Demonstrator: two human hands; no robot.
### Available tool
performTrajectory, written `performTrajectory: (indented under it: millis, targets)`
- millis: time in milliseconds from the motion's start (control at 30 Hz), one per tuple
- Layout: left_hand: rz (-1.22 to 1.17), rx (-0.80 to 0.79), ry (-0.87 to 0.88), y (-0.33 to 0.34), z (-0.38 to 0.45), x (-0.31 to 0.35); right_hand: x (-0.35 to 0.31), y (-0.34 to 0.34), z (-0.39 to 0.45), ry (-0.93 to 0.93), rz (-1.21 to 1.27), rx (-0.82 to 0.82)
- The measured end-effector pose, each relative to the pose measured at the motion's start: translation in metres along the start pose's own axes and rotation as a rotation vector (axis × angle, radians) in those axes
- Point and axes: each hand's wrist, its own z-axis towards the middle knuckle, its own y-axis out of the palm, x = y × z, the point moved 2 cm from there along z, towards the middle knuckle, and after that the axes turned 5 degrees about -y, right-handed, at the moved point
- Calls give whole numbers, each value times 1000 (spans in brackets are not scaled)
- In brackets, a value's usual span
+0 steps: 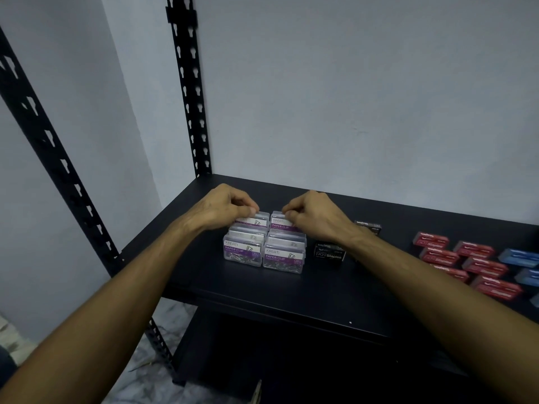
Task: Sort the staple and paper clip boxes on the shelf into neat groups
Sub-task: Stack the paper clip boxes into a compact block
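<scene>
My left hand [224,207] and right hand [313,215] each pinch a back clip box [284,223] on the shelf [262,290]. Clip boxes look grouped; black staples [329,253], red [466,258] and blue [522,258] ones seem left to tidy.

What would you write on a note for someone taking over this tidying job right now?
Left hand: pinching the back left clear plastic paper clip box.
Right hand: pinching the back right clear plastic paper clip box.
Done: the clear paper clip boxes stand in two close columns on the black shelf; the red cardboard staple boxes lie grouped to the right.
Left: two black staple boxes lie apart, one partly hidden behind the right wrist; the blue staple boxes at the right edge are only partly in view.
</scene>
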Motion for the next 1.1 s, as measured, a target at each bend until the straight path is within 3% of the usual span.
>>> performTrajectory:
  millis: [567,733,800,1100]
  targets:
    - [43,-41,-15,-4,-18,9,-3,-1,-21,-41,-74,-33]
    - [337,-347,-50,-14,-35,21,-6,4,-27,-116,-265,-238]
    - [444,-400,-64,-12,-38,24,-7,7,-29,-133,-323,-262]
    - [577,-300,-29,1,-37,26,-9,13,-31,-167,-356,-226]
